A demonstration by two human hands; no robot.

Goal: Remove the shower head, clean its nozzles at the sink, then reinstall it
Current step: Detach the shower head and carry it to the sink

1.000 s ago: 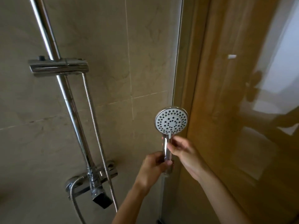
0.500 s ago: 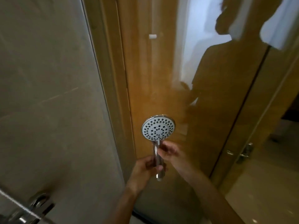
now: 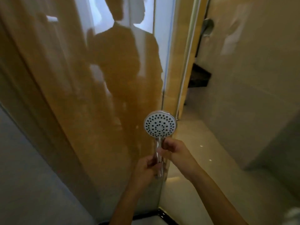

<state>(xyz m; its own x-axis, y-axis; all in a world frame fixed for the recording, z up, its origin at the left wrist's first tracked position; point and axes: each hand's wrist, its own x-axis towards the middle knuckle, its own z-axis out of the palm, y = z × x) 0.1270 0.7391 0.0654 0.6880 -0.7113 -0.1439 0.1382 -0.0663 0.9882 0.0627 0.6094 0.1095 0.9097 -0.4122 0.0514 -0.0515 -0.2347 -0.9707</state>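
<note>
The shower head [image 3: 160,124] was held upright, nozzles facing the person, its handle gripped by left hand [image 3: 146,168] and pinched by right hand [image 3: 174,151], probably for carrying to the sink

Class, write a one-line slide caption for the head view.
Both hands, left hand and right hand, grip the detached shower head upright beside the glass shower door.

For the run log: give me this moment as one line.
phase: carrying | shower head: detached, upright, nozzles facing camera | left hand: grips handle low | right hand: grips handle high | place: by glass door
</note>
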